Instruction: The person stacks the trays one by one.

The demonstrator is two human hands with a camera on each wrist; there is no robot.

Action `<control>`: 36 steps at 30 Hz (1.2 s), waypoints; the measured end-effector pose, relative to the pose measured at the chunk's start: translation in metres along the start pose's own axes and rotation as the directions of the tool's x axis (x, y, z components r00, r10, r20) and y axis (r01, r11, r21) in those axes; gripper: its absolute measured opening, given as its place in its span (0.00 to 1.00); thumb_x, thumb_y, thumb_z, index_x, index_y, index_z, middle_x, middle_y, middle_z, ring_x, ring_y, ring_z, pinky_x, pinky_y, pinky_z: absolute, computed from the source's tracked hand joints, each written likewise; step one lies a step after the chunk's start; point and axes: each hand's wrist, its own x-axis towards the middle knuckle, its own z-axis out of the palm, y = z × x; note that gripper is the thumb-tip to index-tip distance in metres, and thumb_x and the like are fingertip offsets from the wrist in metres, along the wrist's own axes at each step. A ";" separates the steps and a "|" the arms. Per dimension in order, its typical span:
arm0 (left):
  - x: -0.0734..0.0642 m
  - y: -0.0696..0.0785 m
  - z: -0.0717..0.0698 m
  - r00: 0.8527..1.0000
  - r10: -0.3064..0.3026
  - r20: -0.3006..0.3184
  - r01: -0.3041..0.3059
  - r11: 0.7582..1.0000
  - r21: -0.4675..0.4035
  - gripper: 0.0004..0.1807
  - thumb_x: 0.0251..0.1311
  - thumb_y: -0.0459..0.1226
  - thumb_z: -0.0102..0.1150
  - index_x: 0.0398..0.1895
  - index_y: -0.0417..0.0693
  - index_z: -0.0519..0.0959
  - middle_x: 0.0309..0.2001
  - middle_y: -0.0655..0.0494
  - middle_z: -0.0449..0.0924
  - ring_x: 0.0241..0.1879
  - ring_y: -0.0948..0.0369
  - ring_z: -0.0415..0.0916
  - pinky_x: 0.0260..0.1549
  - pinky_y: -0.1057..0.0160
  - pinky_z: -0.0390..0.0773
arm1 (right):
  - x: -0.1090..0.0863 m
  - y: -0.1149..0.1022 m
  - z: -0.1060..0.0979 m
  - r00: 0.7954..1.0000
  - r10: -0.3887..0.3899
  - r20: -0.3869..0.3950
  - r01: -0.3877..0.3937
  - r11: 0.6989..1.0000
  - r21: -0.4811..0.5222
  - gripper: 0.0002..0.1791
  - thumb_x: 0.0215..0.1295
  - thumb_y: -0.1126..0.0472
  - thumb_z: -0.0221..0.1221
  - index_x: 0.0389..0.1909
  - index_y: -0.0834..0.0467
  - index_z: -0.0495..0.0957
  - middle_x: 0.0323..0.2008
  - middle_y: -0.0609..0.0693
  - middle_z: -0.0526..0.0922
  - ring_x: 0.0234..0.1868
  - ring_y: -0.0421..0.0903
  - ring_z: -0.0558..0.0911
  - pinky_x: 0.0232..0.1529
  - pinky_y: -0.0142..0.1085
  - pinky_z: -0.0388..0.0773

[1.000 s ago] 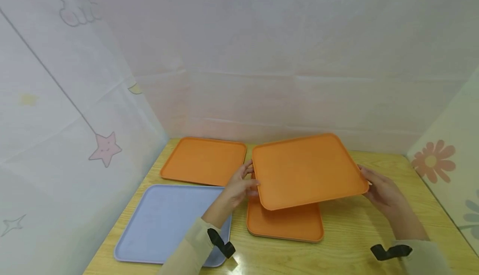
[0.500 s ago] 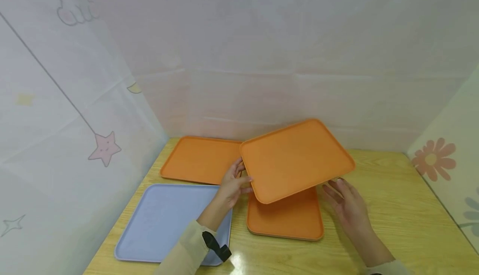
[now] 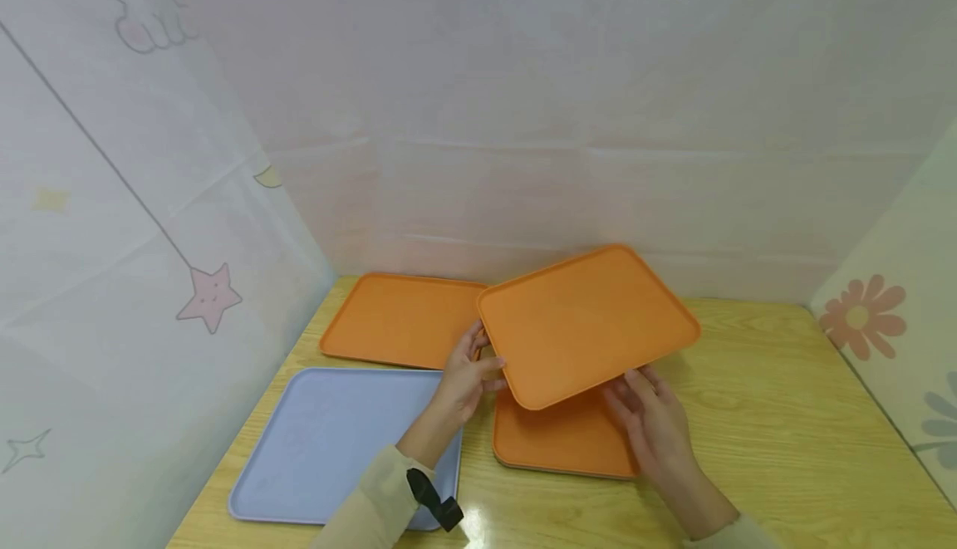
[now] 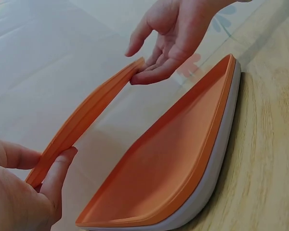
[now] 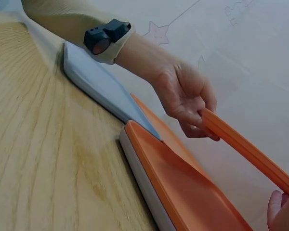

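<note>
My left hand (image 3: pixel 463 383) grips the left edge of an orange tray (image 3: pixel 586 325), thumb on the near face and fingers behind, as the left wrist view shows. This tray is raised and tilted, its right end turned up and away. Below its near edge is my right hand (image 3: pixel 652 420); in the left wrist view, the right hand's fingers (image 4: pixel 156 74) are at the tray's edge from beneath, with the thumb spread apart. Under the raised tray lies a second orange tray (image 3: pixel 561 441), stacked on a pale tray (image 4: pixel 209 192) whose rim shows in the left wrist view.
Another orange tray (image 3: pixel 411 321) lies at the back left of the wooden table (image 3: pixel 785 416). In front of it lies a lavender tray (image 3: pixel 336 441), partly behind my left forearm. A pale printed cloth (image 3: pixel 523 117) hangs behind and at both sides.
My right hand has let go of the raised tray's right end and moved left to its near edge. The raised tray has shifted left and turned, its far right corner higher.
</note>
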 end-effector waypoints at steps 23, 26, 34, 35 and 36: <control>-0.008 -0.012 0.008 0.996 0.028 0.084 -0.033 0.997 0.063 0.50 0.62 0.25 0.61 0.82 0.53 0.45 0.65 0.44 0.58 0.44 0.59 0.77 0.38 0.59 0.87 | 0.007 -0.009 0.019 0.967 -0.013 -0.253 0.030 0.997 0.064 0.21 0.72 0.67 0.59 0.58 0.47 0.64 0.44 0.42 0.76 0.39 0.38 0.79 0.37 0.35 0.83; -0.010 -0.012 0.008 0.995 0.022 0.092 -0.027 0.998 0.059 0.49 0.63 0.27 0.63 0.81 0.52 0.45 0.66 0.44 0.59 0.47 0.57 0.78 0.42 0.55 0.87 | 0.007 -0.013 0.016 0.969 0.007 -0.248 0.013 0.997 0.079 0.20 0.72 0.67 0.59 0.57 0.49 0.64 0.41 0.41 0.79 0.39 0.38 0.80 0.39 0.36 0.84; -0.010 -0.004 -0.007 0.994 -0.043 0.098 0.041 0.999 0.019 0.36 0.73 0.42 0.57 0.77 0.47 0.51 0.63 0.44 0.66 0.53 0.52 0.74 0.53 0.43 0.81 | 0.011 -0.027 -0.006 0.986 0.074 -0.151 -0.067 0.996 0.051 0.22 0.72 0.66 0.59 0.60 0.51 0.63 0.39 0.43 0.82 0.37 0.42 0.83 0.40 0.34 0.85; -0.010 -0.002 -0.010 0.994 -0.043 0.103 0.041 0.999 0.019 0.35 0.73 0.44 0.56 0.76 0.46 0.53 0.62 0.45 0.67 0.53 0.51 0.75 0.54 0.41 0.80 | 0.011 -0.030 -0.010 0.989 0.075 -0.125 -0.072 0.997 0.034 0.21 0.73 0.66 0.58 0.60 0.51 0.63 0.41 0.44 0.82 0.38 0.42 0.83 0.41 0.33 0.85; -0.009 0.000 -0.013 0.993 -0.041 0.112 0.039 0.999 0.022 0.34 0.74 0.46 0.54 0.75 0.46 0.54 0.60 0.46 0.68 0.52 0.50 0.75 0.55 0.39 0.79 | 0.011 -0.033 -0.015 0.992 0.076 -0.098 -0.074 0.997 0.023 0.20 0.73 0.66 0.58 0.60 0.52 0.64 0.42 0.44 0.81 0.39 0.42 0.83 0.41 0.33 0.85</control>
